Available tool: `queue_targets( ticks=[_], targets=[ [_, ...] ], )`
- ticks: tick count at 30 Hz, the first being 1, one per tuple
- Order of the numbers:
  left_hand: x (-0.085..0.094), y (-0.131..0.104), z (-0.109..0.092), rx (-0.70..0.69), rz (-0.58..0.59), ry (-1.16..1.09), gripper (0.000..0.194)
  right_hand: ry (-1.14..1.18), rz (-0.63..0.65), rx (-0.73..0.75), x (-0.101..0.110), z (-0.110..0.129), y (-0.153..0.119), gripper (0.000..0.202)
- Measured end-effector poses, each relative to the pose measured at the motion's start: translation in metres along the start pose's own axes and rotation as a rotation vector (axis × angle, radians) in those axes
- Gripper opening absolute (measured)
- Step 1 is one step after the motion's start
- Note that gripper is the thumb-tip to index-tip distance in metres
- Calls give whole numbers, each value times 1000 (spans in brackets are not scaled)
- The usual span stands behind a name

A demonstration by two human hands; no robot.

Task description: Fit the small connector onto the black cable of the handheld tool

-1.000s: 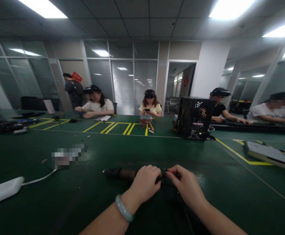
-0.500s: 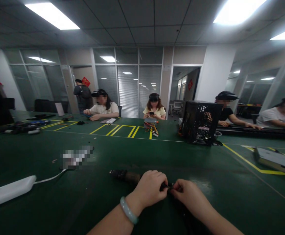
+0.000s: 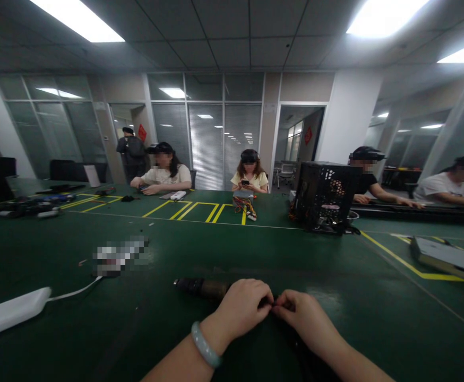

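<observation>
Low in the centre, my left hand [image 3: 245, 307] has its fingers curled into a pinch, with a pale bracelet [image 3: 205, 345] on the wrist. The fingertips of my right hand [image 3: 306, 315] are pressed together and meet those of my left. What they pinch is too small and dark to name. Behind my left hand lies a dark cylindrical tool [image 3: 202, 287] with a metal tip pointing left; its right end is hidden by the hand.
A white power strip [image 3: 13, 312] with a cable lies on the green table [image 3: 216, 249] at left. Further back stand a black computer case [image 3: 325, 196] and a bundle of coloured wires [image 3: 247, 206]. A grey metal box [image 3: 449, 260] is at right. Several people are across the table.
The view has shifted slightly, so most things sit a little further left. My hands stay together, their fingertips now closer. The seated person at left has lowered a hand.
</observation>
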State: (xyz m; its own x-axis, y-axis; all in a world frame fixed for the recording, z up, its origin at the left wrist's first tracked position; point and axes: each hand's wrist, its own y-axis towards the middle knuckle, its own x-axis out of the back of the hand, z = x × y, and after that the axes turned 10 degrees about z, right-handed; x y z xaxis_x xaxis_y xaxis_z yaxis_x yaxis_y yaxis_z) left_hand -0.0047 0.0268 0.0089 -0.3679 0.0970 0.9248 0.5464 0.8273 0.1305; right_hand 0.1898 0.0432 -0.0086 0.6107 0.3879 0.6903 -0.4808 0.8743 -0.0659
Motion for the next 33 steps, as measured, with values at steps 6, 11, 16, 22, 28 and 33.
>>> queue_targets(
  ticks=[6,11,16,22,28,33],
  targets=[
    [1,0,-1,-13,9,10,8,56,8,-18,-5,-2,2,11],
    [-3,1,0,-1,-20,4,7,27,38,-41,1,2,-2,12],
    [-2,1,1,21,-10,14,7,-31,64,-44,5,6,-5,13],
    [-2,1,-1,23,-9,29,7,-20,39,-11,-2,0,0,15],
    [0,1,-1,24,22,53,7,7,43,-14,-1,-1,1,14],
    [3,-2,-4,38,16,54,17,-16,34,-18,2,1,-1,13]
  ],
)
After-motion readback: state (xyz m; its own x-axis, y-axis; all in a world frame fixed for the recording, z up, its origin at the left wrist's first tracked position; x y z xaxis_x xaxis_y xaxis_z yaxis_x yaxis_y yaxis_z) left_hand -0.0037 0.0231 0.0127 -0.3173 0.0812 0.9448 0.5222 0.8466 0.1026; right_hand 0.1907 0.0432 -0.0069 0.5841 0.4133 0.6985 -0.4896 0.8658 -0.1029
